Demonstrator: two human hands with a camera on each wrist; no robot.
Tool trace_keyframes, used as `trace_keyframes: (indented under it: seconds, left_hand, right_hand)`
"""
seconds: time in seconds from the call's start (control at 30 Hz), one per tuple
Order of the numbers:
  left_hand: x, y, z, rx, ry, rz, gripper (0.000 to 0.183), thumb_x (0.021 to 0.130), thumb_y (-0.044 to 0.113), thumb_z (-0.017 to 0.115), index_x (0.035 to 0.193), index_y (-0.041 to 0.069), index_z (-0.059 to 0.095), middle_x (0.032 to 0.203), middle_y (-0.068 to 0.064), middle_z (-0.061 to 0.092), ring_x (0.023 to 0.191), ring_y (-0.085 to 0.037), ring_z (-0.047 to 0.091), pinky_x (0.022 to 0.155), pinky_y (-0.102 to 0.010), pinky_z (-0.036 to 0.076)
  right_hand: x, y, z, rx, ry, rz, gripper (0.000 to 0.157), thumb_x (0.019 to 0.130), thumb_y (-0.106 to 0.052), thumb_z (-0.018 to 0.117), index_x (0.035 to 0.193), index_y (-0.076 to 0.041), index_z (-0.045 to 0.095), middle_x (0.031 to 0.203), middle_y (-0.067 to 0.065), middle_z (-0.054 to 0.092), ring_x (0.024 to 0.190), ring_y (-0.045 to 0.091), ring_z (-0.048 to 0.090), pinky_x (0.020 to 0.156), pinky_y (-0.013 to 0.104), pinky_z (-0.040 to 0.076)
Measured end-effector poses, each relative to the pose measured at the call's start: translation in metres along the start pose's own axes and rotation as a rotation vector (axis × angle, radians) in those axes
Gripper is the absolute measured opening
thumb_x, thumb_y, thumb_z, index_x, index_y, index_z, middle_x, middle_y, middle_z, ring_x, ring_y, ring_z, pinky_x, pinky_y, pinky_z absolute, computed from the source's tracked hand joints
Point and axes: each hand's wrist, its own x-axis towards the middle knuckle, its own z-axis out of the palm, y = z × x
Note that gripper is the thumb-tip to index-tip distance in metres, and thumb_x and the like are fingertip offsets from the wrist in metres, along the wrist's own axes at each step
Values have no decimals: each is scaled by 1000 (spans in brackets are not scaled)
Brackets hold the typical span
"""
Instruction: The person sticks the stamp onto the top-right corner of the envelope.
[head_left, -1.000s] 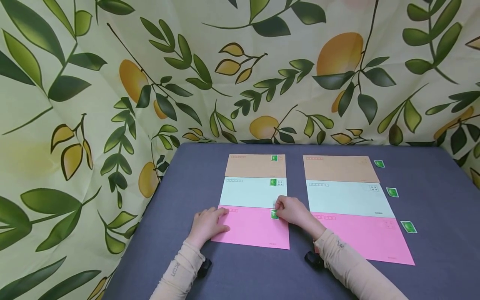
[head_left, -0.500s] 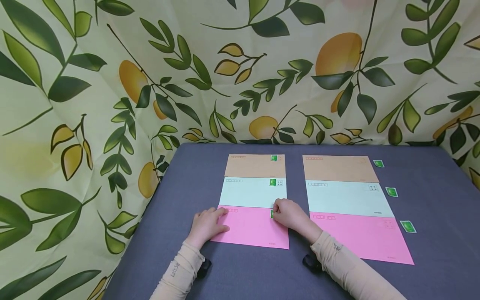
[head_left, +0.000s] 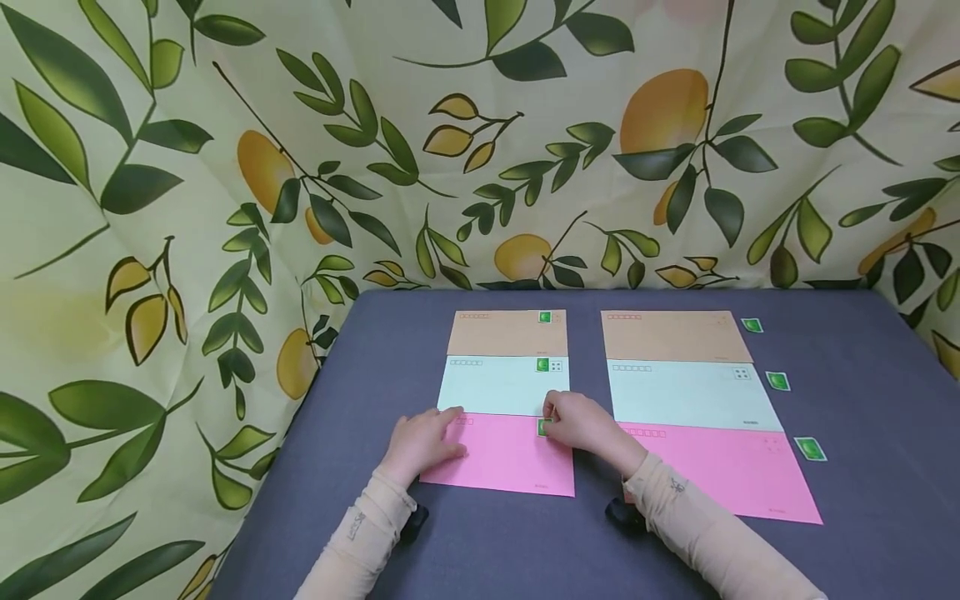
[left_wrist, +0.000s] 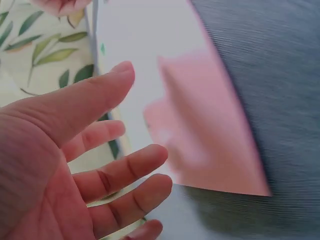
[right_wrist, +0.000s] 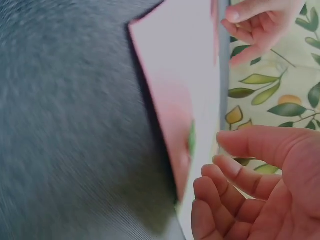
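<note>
A brown envelope point(head_left: 495, 335), a light blue envelope point(head_left: 491, 383) and a pink envelope point(head_left: 498, 467) form the left column, overlapping. Each bears a green stamp at its right side; the pink one's stamp point(head_left: 543, 427) is partly hidden by my right hand point(head_left: 581, 419). In the right wrist view, that hand's fingers are loosely bent, with a gap between thumb and forefinger and nothing held. My left hand point(head_left: 423, 446) is over the pink envelope's left edge, fingers spread. The left wrist view shows that hand point(left_wrist: 95, 165) with nothing in it.
To the right lies a second column with a brown envelope point(head_left: 667, 335), a light blue envelope point(head_left: 690, 396) and a pink envelope point(head_left: 720, 475). Beside it are three loose green stamps: a far one point(head_left: 752, 325), a middle one point(head_left: 777, 381) and a near one point(head_left: 810, 448). Leaf-patterned cloth point(head_left: 450, 167) hangs behind.
My left hand has shifted slightly rightward and up. My right hand has stayed near the pink envelope's stamp, its fingertips moving slightly. The head view has tilted a little.
</note>
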Motion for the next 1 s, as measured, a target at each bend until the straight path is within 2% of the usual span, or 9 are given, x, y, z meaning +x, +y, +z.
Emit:
trace_keyframes:
  seconds: [0.17,0.37,0.67,0.83,1.0]
  left_hand:
    - [3,17,-12,69,49,87,51,77,37,72,122,19,61,102,-10,68,90,-26,65,80,-49,46]
    - [9,49,-19,117,98,199,45,79,41,69,117,19,65,94,-4,68,80,-20,64,66,-37,46]
    - [14,99,-9,138,134,316,42,80,48,65,115,25,66,87,4,66,69,-12,60,61,-27,41]
    - [13,123,2,125,160,352,39,81,49,65,113,26,67,89,5,66,71,-11,61,63,-26,42]
    - [14,143,16,96,148,391,37,82,48,65,112,27,68,90,6,66,71,-10,61,65,-25,43]
  right_hand:
    - [-8,3,-20,22,-2,-21,14,82,-17,66,91,-6,62,60,1,49,51,13,43,49,26,35]
    - [-25,24,-51,15,46,-45,21,85,-21,65,95,-4,62,70,3,57,56,13,47,52,27,39]
    - [-60,76,-96,10,100,35,29,87,-30,63,101,-4,61,82,5,61,73,15,54,59,28,41]
    - [-78,108,-113,1,126,95,36,87,-33,63,104,-1,61,86,8,62,78,19,55,60,28,41]
    - [-91,141,-125,-8,115,190,48,88,-38,60,110,5,58,89,13,60,77,20,52,58,28,40]
